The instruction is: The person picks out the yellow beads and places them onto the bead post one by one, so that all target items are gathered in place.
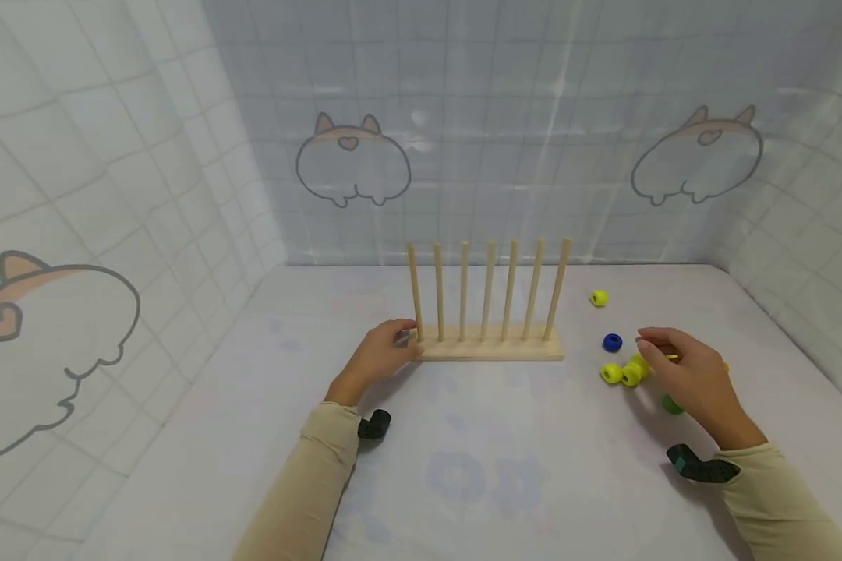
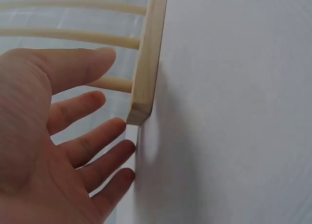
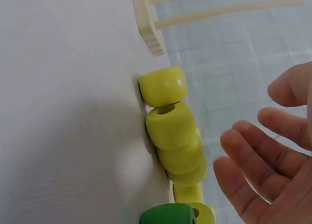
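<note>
A wooden rack (image 1: pixel 491 351) with a row of several upright dowels stands at the middle of the table. My left hand (image 1: pixel 382 348) is at its left end, thumb and fingers spread about the end dowel; the left wrist view shows the fingertips right by the base's end (image 2: pixel 141 112). Over a cluster of yellow beads (image 1: pixel 631 372) hovers my right hand (image 1: pixel 691 378), fingers loosely bent and holding nothing. In the right wrist view the yellow beads (image 3: pixel 170 124) lie in a row beside the fingers, with a green bead (image 3: pixel 168 214) nearer the wrist.
A blue bead (image 1: pixel 612 342) lies just beyond the cluster, and a single yellow bead (image 1: pixel 599 298) farther back. Tiled-pattern walls (image 1: pixel 463 117) with cartoon drawings enclose the white table (image 1: pixel 463 436) at the back and sides.
</note>
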`<act>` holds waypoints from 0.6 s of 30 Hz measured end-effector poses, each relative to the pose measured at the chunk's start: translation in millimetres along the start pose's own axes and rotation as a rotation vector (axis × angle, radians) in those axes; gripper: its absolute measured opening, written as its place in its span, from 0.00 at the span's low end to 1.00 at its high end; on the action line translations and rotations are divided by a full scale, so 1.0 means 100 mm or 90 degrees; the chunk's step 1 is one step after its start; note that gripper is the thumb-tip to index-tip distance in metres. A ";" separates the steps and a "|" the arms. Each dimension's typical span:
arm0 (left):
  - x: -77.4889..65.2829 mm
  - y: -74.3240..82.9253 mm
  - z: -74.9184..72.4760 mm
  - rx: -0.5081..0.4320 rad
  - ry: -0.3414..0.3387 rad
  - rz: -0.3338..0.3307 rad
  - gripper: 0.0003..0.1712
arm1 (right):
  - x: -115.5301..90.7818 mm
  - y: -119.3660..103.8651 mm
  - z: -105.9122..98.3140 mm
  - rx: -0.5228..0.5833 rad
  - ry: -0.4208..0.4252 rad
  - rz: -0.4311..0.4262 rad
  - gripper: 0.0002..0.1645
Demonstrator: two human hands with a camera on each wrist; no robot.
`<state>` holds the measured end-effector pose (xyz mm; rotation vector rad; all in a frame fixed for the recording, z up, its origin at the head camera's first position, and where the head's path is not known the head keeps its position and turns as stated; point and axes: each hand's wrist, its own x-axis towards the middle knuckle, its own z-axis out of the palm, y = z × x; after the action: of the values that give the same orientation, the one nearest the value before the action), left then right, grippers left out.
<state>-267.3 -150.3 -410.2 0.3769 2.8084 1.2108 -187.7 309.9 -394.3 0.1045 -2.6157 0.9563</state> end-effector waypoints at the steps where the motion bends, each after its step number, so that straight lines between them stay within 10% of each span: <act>1: 0.01 0.01 0.02 -0.003 0.001 -0.003 0.31 | -0.01 0.00 -0.01 0.004 -0.003 0.001 0.25; 18: 0.12 -0.06 0.12 0.005 -0.016 0.043 0.32 | -0.04 -0.02 0.11 0.011 -0.042 -0.001 0.18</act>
<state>-278.2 -143.4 -422.4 0.4864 2.8025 1.1985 -186.7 301.6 -402.6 0.1457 -2.6663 0.9918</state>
